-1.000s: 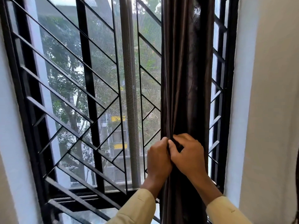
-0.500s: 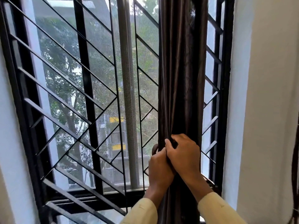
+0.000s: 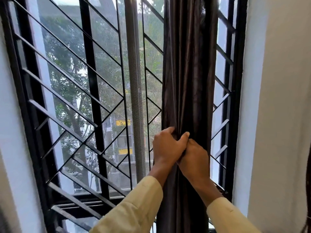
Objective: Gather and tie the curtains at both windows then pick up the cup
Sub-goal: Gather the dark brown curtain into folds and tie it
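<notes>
Nearest, two pale yellow fabric sleeves [image 3: 134, 207] come up from the bottom edge. L hand [image 3: 165, 147] is clenched on the dark brown glossy gathered curtain [image 3: 186, 78], fingers dug into the folds at the bunch's left side, thumb laid across toward the R. R hand [image 3: 195, 158] sits just below and beside it, touching it, closed on the same cloth; its fingers are hidden, so exact grip can't be told. Curtain hangs as one upright bundle at the right part of the window, w/ both hands at its lower middle. Behind it, black metal window grille w/ diagonal bars [image 3: 90, 101]. Farther out, green trees [image 3: 70, 91] and a bldg w/ yellow panels [image 3: 123, 122]. Cup not in view.
</notes>
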